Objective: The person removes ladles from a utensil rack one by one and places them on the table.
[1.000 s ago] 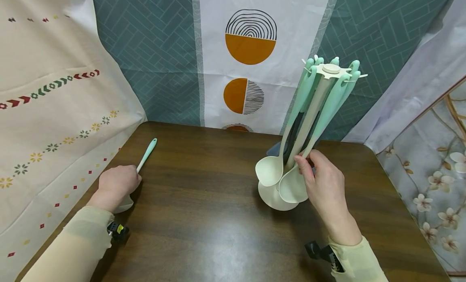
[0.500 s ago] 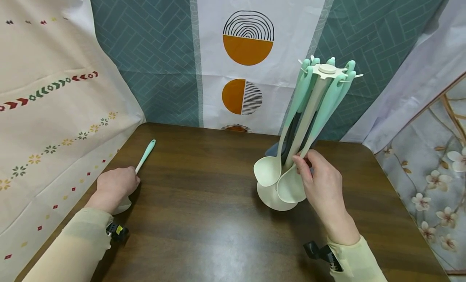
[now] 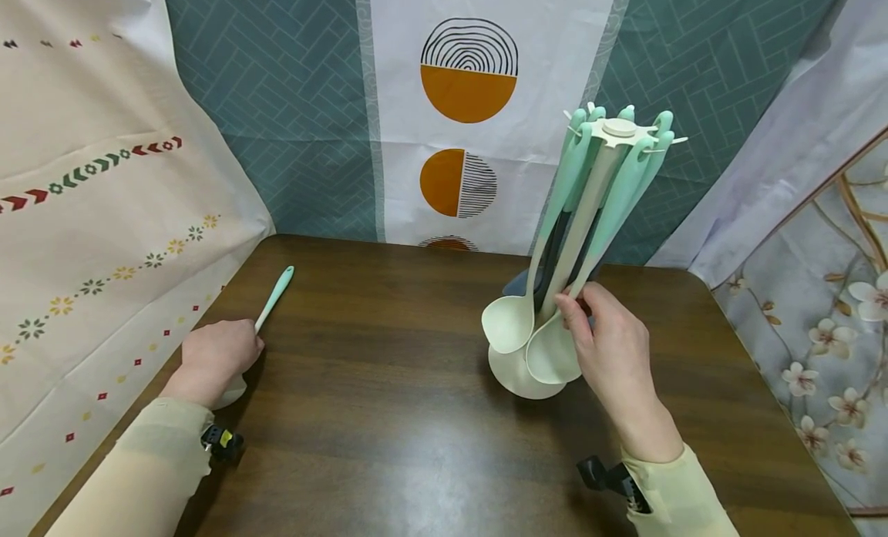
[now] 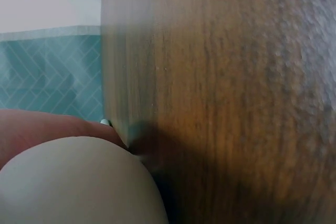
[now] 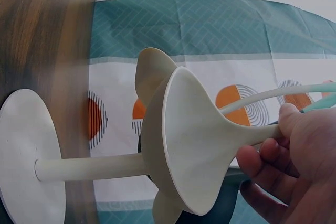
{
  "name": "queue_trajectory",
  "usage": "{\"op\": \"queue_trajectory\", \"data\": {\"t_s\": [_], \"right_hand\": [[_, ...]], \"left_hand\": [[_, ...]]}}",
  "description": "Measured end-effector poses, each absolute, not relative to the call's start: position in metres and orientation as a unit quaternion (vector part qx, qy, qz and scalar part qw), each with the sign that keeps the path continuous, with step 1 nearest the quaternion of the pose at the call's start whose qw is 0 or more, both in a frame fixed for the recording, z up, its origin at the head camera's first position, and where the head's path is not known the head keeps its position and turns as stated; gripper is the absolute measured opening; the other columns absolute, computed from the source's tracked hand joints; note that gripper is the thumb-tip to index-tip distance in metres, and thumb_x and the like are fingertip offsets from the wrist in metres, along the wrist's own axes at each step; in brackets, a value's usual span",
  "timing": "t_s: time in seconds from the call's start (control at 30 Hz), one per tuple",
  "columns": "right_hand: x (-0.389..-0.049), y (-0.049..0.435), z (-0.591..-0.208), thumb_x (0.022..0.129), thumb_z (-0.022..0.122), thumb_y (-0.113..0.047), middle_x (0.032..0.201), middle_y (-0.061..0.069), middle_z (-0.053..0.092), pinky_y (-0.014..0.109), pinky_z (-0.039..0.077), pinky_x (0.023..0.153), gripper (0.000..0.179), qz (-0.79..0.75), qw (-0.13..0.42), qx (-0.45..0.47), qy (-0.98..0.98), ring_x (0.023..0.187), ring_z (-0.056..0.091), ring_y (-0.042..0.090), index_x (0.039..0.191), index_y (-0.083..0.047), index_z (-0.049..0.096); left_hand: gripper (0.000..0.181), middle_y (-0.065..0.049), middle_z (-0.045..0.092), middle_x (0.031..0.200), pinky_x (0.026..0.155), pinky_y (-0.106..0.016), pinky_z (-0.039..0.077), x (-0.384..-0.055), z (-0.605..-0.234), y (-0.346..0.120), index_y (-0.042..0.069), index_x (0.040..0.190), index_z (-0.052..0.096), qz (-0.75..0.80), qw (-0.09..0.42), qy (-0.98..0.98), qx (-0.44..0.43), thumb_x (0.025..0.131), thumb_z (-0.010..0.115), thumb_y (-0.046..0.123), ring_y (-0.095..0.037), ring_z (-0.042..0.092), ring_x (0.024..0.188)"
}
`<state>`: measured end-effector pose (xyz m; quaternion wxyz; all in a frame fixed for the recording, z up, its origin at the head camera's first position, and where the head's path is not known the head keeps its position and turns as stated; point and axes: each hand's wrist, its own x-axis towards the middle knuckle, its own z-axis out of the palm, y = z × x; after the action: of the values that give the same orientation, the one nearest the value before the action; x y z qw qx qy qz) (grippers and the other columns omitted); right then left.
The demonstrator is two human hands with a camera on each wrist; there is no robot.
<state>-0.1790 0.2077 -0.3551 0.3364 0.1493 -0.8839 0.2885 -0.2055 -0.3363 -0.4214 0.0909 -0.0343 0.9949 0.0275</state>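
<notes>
Left hand (image 3: 218,356) is knuckles-up, wrapped around a cream-headed, mint-handled utensil (image 3: 277,295) at the brown wood-grain tabletop's (image 3: 388,367) left side. Right hand (image 3: 616,356) has a cream, mint-handled ladle (image 3: 552,356) pinched by the neck, on a round-based cream stand (image 3: 516,381) at right.

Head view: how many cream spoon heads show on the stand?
2. The left spoon head hangs at the front of the stand; the right spoon head is beside it, its stem pinched by the right hand. Others may be hidden behind.
</notes>
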Motion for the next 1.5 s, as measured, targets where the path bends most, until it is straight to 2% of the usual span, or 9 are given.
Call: {"op": "queue_trajectory", "data": {"t_s": [0.33, 0.73, 1.03, 1.27, 1.5], "right_hand": [[-0.179, 0.208, -0.355, 0.098, 0.083, -0.012, 0.081, 0.008, 0.065, 0.045, 0.046, 0.06, 0.018, 0.288, 0.333, 0.149, -0.885, 0.068, 0.061, 0.025, 0.097, -0.004, 0.067], [-0.181, 0.207, -0.356, 0.098, 0.084, -0.012, 0.081, 0.007, 0.065, 0.044, 0.047, 0.061, 0.017, 0.29, 0.332, 0.152, -0.885, 0.069, 0.06, 0.024, 0.098, -0.005, 0.068], [-0.181, 0.207, -0.355, 0.098, 0.084, -0.013, 0.081, 0.007, 0.065, 0.044, 0.046, 0.061, 0.018, 0.291, 0.332, 0.151, -0.885, 0.068, 0.06, 0.023, 0.098, -0.005, 0.068], [-0.18, 0.207, -0.355, 0.097, 0.084, -0.012, 0.081, 0.006, 0.064, 0.043, 0.045, 0.06, 0.019, 0.289, 0.336, 0.151, -0.884, 0.067, 0.059, 0.023, 0.096, -0.005, 0.067], [-0.18, 0.207, -0.355, 0.097, 0.084, -0.012, 0.08, 0.006, 0.065, 0.043, 0.045, 0.06, 0.019, 0.29, 0.339, 0.153, -0.882, 0.067, 0.059, 0.022, 0.095, -0.005, 0.067]], "left_hand": [[0.028, -0.01, 0.059, 0.072, 0.054, -0.044, 0.049, -0.207, -0.423, -0.336, 0.005, 0.081, 0.064, 0.03, 0.103, 0.994, -0.034, 0.106, 0.061, 0.019, -0.031, 0.055, 0.064], [0.034, -0.016, 0.063, 0.08, 0.062, -0.054, 0.054, -0.208, -0.415, -0.335, 0.003, 0.086, 0.064, 0.024, 0.135, 0.99, -0.04, 0.11, 0.06, 0.027, -0.036, 0.06, 0.071], [0.042, -0.013, 0.061, 0.073, 0.059, -0.054, 0.054, -0.205, -0.411, -0.331, 0.006, 0.076, 0.062, 0.024, 0.118, 0.992, -0.036, 0.111, 0.059, 0.029, -0.036, 0.061, 0.066], [0.044, -0.012, 0.063, 0.073, 0.056, -0.055, 0.052, -0.216, -0.422, -0.335, 0.009, 0.078, 0.066, 0.027, 0.11, 0.993, -0.045, 0.11, 0.062, 0.039, -0.038, 0.063, 0.067], [0.042, -0.015, 0.063, 0.074, 0.059, -0.057, 0.052, -0.208, -0.406, -0.321, 0.005, 0.08, 0.067, 0.032, 0.115, 0.992, -0.047, 0.11, 0.061, 0.034, -0.039, 0.063, 0.069]]}}
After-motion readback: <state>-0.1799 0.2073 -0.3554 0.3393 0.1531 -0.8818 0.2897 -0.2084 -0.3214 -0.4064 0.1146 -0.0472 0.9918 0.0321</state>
